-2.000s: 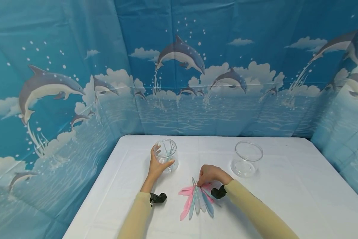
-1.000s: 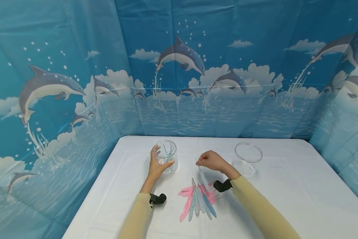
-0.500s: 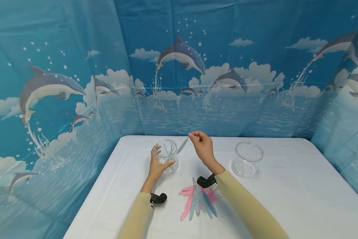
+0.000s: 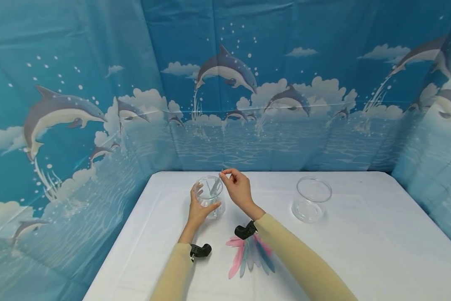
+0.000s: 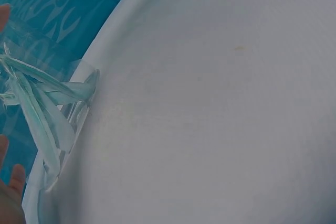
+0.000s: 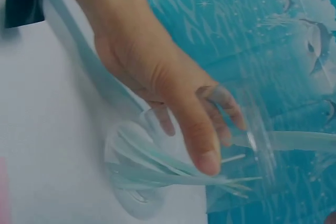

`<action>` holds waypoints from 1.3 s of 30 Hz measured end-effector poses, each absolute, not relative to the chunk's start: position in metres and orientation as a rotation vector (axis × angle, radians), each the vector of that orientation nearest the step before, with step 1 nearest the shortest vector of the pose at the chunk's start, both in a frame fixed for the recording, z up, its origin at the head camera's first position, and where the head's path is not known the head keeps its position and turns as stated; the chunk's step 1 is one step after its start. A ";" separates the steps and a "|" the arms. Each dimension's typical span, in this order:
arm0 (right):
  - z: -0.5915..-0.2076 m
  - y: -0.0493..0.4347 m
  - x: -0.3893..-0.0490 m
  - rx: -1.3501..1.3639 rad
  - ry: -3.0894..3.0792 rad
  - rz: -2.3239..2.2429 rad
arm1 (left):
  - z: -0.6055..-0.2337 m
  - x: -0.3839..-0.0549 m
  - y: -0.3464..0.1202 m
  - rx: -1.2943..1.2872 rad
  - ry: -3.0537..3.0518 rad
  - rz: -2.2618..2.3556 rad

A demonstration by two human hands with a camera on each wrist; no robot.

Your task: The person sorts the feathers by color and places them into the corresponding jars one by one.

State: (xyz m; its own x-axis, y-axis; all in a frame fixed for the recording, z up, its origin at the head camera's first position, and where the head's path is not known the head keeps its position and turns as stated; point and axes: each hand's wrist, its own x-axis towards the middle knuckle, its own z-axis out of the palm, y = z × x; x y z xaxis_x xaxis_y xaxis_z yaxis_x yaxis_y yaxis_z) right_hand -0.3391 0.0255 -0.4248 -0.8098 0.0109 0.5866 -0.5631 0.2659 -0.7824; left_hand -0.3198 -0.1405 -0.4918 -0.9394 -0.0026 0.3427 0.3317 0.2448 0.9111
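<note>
My left hand (image 4: 197, 211) grips a clear jar (image 4: 209, 197) at the left back of the table, thumb on the near side and fingers round the far side. Inside it stand several pale green feathers (image 5: 44, 111), seen through the wall in both wrist views. Above the rim, my right hand (image 4: 238, 189) pinches a pale blue-green feather (image 4: 214, 187) by its quill. Its vane points down into the mouth of the jar. Nearer me lies a fan of pink, grey and blue feathers (image 4: 249, 257), partly hidden by the right wrist and sleeve.
A second clear jar (image 4: 310, 202) stands on the right half of the table, with nothing visible in it. White cloth (image 4: 361, 251) covers the table. A blue dolphin-print curtain (image 4: 233, 142) hangs behind and along the sides.
My right hand drew one feather from the fan, lifted it, and carried it left and away from me to the jar's mouth. The left hand stays on the jar.
</note>
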 end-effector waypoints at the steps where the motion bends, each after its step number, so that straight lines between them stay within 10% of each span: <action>1: -0.426 0.025 -0.339 0.495 -2.092 1.568 | -0.492 -0.320 -0.140 -0.306 -2.244 -1.751; 39: -0.471 0.141 -0.312 0.846 -3.288 1.286 | -0.494 -0.321 -0.140 -0.329 -2.216 -1.742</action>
